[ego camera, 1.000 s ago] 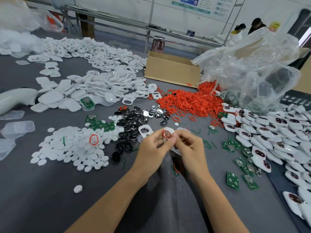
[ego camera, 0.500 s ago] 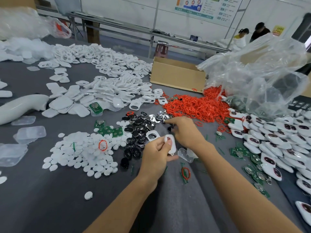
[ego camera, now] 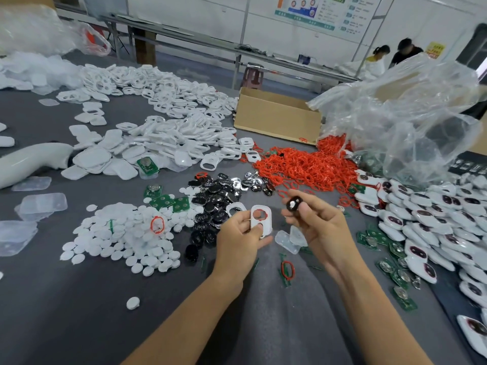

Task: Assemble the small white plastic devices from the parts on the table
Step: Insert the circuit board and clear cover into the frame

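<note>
My left hand (ego camera: 241, 239) pinches a white plastic shell (ego camera: 261, 219) with a red ring seated around its round opening. My right hand (ego camera: 320, 227) holds a small black lens piece (ego camera: 293, 204) between thumb and fingertips, a little right of the shell and apart from it. On the grey table lie piles of parts: black lens pieces (ego camera: 218, 196), red rings (ego camera: 300, 167), white round discs (ego camera: 126, 233), white shells (ego camera: 168, 138), green circuit boards (ego camera: 168, 201) and finished white devices (ego camera: 434, 219).
A cardboard box (ego camera: 276, 117) and a crumpled clear plastic bag (ego camera: 403, 122) stand at the back right. Clear plastic trays (ego camera: 39, 206) lie at the left. A white curved tool (ego camera: 29, 162) rests at the far left. Two people (ego camera: 392, 52) stand in the background.
My right hand picked a black lens piece from the pile and drew it back toward the shell. My left hand turned the shell so its ringed opening faces up.
</note>
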The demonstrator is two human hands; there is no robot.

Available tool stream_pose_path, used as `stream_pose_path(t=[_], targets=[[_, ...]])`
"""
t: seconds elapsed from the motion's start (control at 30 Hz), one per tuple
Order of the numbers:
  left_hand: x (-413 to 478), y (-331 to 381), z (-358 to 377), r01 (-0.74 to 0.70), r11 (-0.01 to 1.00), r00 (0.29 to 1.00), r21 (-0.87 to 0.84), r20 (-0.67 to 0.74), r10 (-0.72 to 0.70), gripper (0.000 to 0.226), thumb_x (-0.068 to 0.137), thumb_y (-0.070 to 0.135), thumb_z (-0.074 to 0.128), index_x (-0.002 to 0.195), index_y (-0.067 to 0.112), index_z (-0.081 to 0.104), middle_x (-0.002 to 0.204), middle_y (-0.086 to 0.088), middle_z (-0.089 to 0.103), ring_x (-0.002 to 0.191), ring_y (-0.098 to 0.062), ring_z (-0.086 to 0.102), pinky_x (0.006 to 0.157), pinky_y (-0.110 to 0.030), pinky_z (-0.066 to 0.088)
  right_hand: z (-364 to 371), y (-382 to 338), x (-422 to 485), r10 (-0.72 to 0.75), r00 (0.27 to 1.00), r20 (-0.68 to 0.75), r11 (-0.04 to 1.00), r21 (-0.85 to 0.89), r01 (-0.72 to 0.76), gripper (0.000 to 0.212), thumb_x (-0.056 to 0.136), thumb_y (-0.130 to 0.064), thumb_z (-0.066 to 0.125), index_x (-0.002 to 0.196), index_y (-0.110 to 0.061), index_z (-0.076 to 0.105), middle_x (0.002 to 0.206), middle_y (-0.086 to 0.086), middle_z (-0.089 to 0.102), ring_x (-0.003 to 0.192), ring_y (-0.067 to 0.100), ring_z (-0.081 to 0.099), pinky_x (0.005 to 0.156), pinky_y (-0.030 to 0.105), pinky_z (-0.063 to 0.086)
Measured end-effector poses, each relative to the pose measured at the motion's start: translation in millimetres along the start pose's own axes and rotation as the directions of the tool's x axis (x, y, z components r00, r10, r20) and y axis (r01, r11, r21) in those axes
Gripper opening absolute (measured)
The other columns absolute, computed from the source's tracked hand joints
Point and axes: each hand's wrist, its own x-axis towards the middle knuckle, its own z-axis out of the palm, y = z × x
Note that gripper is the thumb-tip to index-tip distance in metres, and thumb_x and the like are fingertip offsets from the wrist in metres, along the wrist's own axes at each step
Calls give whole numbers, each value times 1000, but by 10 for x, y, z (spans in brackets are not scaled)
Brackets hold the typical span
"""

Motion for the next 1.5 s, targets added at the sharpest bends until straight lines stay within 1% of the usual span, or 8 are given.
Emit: stream_pose_path(t=[0.13,0.43,0.57,0.7,0.87,1.07,1.3,1.5], targets=[[-2,-16,-18,-16,998,1000,58,23,15,25,93,-8,52,111,4,64,102,-8,73,94,-17,71,74,-22,58,83,19,-141,79,995,60,962,259,-92,30,81,-7,52,99,-11,76,96,9,73,78,15,70,71,20,55],[-8,1,5,-6,999,1000,37,14,5,24,93,-7,51,102,10,65,96,-6,75,91,-17,72,71,-21,57,146,-8,-168,80,987,141,941,317,-122,29,82,-9,52,99,-12,76,100,9,73,81,14,70,73,20,55],[-10,4,9,4,999,1000,37,20,-4,25,93,-9,49,107,5,65,98,-8,75,93,-19,72,72,-21,57,138,-9,-160,69,991,117,967,238,-95,20,82,-15,56,90,-12,75,82,7,70,67,11,65,66,20,54],[-8,9,9,20,999,1000,31,5,-21,29,93,-11,46,100,9,66,97,-6,75,90,-20,72,70,-21,58,108,38,-140,41,996,-81,999,13,-40,13,77,-17,67,86,-7,67,65,5,60,50,11,52,52,17,43],[-1,8,0,20,999,999,43,24,-21,31,93,-11,44,101,10,67,92,-3,76,91,-19,72,68,-19,56,87,61,-135,3,979,-205,998,-63,-16,11,82,8,63,89,0,66,72,10,72,65,18,70,61,21,55],[-11,-17,20,-10,998,999,60,51,7,33,94,-11,43,104,10,66,94,-4,76,95,-20,71,72,-20,57,209,134,-133,-142,953,-267,933,-358,39,21,75,3,74,71,-18,71,80,4,72,68,12,64,66,22,50],[-47,-12,56,-11,1000,995,25,98,9,30,94,-10,44,105,7,66,90,-5,76,87,-14,72,69,-20,57,297,244,-100,-92,937,-338,952,-305,-16,11,77,-2,73,73,-12,72,91,15,69,77,19,61,74,32,50],[-29,1,68,30,998,995,-49,97,-25,20,95,-4,51,112,-2,60,98,-14,74,89,-18,70,72,-26,59,336,301,-89,-146,917,-370,934,-358,4,13,78,-2,72,69,-10,68,75,13,68,61,12,57,58,28,45]])
